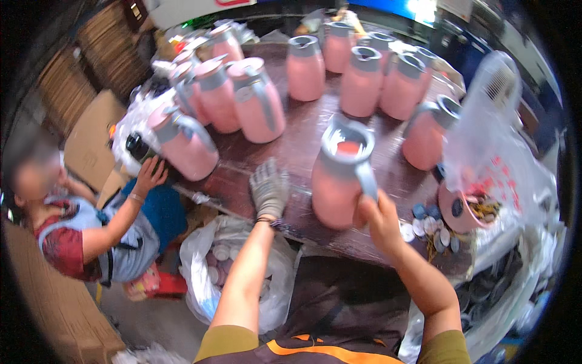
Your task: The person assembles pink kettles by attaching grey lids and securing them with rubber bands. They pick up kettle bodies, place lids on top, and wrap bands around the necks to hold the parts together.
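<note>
A pink vacuum jug with a grey collar and handle stands in front of me, its lid off and its mouth uncovered. My right hand is bare and wrapped round the lower end of its handle. To the left of that jug, my left hand, in a grey glove, rests on the dark table with fingers stretched out and nothing in them. Farther left, lidded pink jugs stand close together. Across the back and right are several jugs without lids.
At left sits a co-worker, one hand by a nearby jug. A pink tub of small parts lies by scattered discs. Plastic bags of parts hang below the front edge; a clear bag stands right.
</note>
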